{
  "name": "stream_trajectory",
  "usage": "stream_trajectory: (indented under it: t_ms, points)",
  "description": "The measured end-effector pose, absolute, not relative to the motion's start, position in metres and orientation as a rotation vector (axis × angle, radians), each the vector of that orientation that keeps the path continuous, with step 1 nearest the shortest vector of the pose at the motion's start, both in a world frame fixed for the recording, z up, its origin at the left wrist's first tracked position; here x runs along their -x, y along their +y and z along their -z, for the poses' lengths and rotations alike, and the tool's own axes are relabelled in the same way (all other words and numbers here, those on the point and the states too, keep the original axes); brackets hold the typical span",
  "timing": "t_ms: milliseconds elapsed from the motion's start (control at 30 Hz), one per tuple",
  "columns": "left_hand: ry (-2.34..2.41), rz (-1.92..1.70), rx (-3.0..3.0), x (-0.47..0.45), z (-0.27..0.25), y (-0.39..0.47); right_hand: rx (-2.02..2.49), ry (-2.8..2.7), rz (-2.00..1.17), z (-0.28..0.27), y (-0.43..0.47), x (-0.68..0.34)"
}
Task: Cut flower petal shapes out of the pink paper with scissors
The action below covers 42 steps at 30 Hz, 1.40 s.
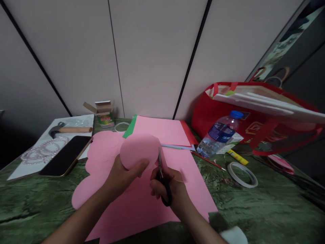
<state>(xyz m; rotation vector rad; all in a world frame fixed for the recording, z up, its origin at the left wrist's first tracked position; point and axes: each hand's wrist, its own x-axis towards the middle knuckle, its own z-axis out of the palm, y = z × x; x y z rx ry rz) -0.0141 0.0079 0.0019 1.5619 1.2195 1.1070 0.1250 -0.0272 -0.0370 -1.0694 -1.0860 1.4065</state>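
Pink paper [138, 149] should be light, creasable, best edge-held: left grip [125, 174] pinches it, right grip [175, 189] holds scissors [162, 177], blade gap unclear.

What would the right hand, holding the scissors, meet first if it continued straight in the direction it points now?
The right hand would probably meet the rounded pink paper in the left hand, close to the scissors; exact depth is unclear.

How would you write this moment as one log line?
left hand: holds rounded pink paper; right hand: holds black-handled scissors at paper's right edge; beneath: large pink sheet; left side: phone; right side: bottle
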Motion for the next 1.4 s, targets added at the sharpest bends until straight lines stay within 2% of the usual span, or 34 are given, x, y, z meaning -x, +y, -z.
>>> stream_trajectory:
  t_ms: [500, 867, 1400]
  points:
    - [1.299, -1.02, -1.52, 0.008, -0.01, -0.002, 0.936, -1.135, -1.464, 0.035, -0.029, -0.126]
    - [1.336, -1.081, -1.518, 0.002, -0.011, -0.01, 1.035, -1.092, -1.389, 0.031, -0.027, -0.127]
    - [1.294, -0.984, -1.638, 0.012, -0.006, -0.001, 1.093, -1.136, -1.303, 0.042, -0.026, -0.126]
